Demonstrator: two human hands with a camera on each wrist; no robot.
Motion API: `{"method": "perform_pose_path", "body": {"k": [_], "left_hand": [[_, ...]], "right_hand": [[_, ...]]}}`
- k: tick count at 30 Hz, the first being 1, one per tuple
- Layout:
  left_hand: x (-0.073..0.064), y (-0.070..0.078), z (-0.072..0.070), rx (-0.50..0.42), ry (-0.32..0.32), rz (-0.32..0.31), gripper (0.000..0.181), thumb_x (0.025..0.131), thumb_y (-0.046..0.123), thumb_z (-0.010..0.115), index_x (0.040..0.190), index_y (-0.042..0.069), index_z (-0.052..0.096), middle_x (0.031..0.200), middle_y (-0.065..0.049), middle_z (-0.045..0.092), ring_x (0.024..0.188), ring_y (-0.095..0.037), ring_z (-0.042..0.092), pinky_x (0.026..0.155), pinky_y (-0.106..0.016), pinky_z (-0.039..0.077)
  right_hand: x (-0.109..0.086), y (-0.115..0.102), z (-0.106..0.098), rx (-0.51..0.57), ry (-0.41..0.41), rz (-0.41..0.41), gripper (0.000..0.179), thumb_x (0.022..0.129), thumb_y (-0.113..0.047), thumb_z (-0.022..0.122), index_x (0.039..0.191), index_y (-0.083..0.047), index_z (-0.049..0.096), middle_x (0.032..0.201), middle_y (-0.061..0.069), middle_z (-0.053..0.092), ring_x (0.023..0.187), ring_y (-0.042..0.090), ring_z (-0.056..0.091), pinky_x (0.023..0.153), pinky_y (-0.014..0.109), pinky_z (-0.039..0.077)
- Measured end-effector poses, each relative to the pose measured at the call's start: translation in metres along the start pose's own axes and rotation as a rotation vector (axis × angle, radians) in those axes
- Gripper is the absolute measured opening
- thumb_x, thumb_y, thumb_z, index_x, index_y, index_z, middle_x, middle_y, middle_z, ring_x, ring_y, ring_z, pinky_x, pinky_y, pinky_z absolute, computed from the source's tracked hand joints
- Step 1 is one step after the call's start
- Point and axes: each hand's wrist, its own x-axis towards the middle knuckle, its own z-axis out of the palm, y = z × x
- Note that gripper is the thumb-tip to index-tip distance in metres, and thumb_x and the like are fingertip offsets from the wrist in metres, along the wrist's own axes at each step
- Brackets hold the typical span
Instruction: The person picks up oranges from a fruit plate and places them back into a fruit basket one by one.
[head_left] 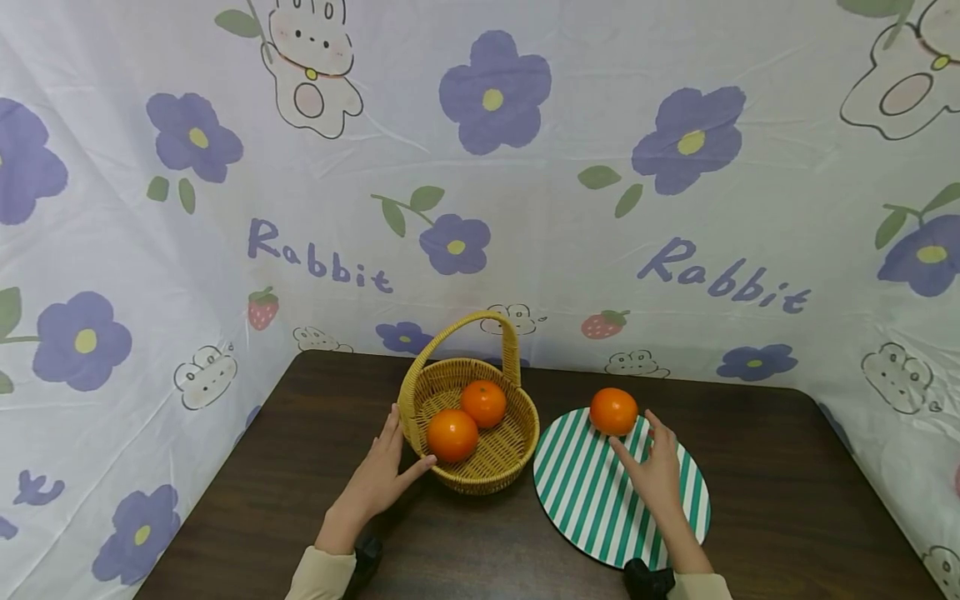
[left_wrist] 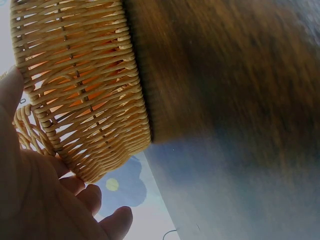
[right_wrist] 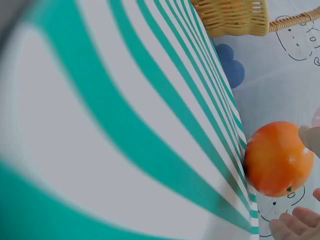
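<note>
A yellow wicker basket (head_left: 487,477) with a tall handle holds two oranges, one nearer (head_left: 452,435) and one farther (head_left: 483,403). My left hand (head_left: 372,475) rests against the basket's left side, thumb spread from straight fingers. In the left wrist view, fingertips touch the woven wall (left_wrist: 95,75). A third orange (head_left: 613,412) sits at the far edge of a round green-and-white striped mat (head_left: 600,508). My right hand (head_left: 654,477) is beside that orange, thumb and fingers spread. In the right wrist view, the thumb overlaps the orange (right_wrist: 277,160), while the other fingers stand apart from it.
A dark wooden table (head_left: 780,500) bears everything. Behind it and at both sides hangs a white cloth (head_left: 555,275) printed with purple flowers and rabbits. The basket stands just left of the mat, its handle rising over the far side.
</note>
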Motion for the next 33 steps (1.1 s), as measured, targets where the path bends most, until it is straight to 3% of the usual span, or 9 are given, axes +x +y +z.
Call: {"method": "perform_pose_path", "body": {"k": [17,33], "left_hand": [[0.0,-0.001,-0.001,-0.006,-0.008,-0.008,0.093,0.083,0.072,0.041,0.148,0.028,-0.009,0.155,0.003,-0.015,0.143,-0.02,0.001,0.114,-0.049,0.013],[-0.001,-0.001,0.0,-0.01,-0.009,-0.01,0.092,0.083,0.071,0.041,0.147,0.029,-0.009,0.154,0.004,-0.016,0.143,-0.017,0.0,0.114,-0.049,0.012]], "right_hand": [[0.031,0.008,0.012,-0.023,-0.095,0.051,0.088,0.083,-0.035,0.07,0.147,-0.001,0.019,0.14,0.03,0.026,0.123,0.044,0.036,0.098,0.06,0.035],[0.038,0.007,0.016,-0.001,-0.141,0.023,0.083,0.083,-0.031,0.07,0.145,-0.002,0.024,0.132,0.029,0.035,0.113,0.041,0.045,0.092,0.052,0.045]]}}
